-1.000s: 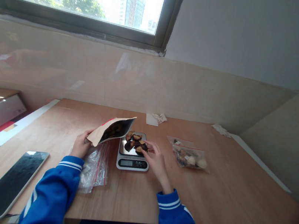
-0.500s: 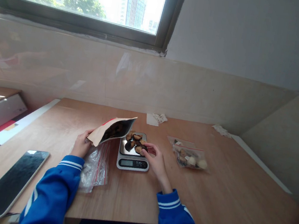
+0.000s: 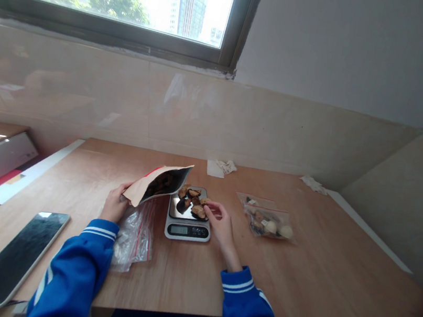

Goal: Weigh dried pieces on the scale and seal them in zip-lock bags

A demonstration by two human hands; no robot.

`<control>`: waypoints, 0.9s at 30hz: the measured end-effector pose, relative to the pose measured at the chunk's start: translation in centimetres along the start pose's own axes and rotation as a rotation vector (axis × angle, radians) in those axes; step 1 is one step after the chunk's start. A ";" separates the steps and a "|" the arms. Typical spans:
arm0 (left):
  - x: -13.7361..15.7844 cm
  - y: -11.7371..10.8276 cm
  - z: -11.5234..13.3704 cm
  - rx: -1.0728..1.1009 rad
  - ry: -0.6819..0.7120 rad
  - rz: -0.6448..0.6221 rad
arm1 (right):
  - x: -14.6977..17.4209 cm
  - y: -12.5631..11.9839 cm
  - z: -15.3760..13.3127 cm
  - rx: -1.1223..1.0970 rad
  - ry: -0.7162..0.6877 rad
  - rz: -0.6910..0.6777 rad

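My left hand (image 3: 114, 205) is closed on the lower edge of a brown paper pouch (image 3: 136, 189), whose mouth gapes toward the scale. Dark pieces lie inside the pouch. Tan dried mushrooms (image 3: 192, 193) with dark undersides sit on the steel plate of a small digital scale (image 3: 187, 231); its display is too faint to read. At the plate's right edge, my right hand (image 3: 219, 226) pinches the nearest dried mushroom (image 3: 199, 211) between thumb and fingers. Clear zip bags (image 3: 131, 244) with red seal lines lie beneath the pouch, beside my left wrist.
Filled zip bags (image 3: 270, 224) with dark and pale round pieces lie to the right. A large phone or tablet (image 3: 13, 261) rests at the left front. Crumpled tissue and white paper (image 3: 216, 168) are by the wall, with another crumpled tissue (image 3: 313, 185) at the back right.
The dried mushroom at my right fingertips has turned, and more of its tan face shows. My right hand has shifted slightly; my left hand and the pouch stay in place.
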State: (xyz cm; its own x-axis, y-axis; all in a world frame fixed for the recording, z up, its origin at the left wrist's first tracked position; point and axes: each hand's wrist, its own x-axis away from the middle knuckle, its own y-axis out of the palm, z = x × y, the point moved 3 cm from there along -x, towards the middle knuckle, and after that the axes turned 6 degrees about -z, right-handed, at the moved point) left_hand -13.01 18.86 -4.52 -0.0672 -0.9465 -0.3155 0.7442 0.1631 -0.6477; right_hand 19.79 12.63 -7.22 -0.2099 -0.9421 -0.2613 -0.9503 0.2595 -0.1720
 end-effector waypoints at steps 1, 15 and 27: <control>0.0 0.0 0.0 0.002 -0.002 0.002 | 0.0 0.0 0.0 0.000 0.001 0.005; -0.1 0.1 -0.4 -0.011 0.016 -0.006 | 0.2 0.4 0.6 -0.102 -0.003 -0.007; -0.1 0.1 -0.3 0.000 0.017 0.006 | -0.2 0.2 -0.6 -0.094 -0.076 0.015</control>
State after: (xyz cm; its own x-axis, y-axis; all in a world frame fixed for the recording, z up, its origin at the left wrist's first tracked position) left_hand -13.15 19.07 -4.76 -0.0742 -0.9407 -0.3309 0.7445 0.1686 -0.6460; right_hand 19.48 12.71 -6.59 -0.2099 -0.9187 -0.3347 -0.9653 0.2491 -0.0785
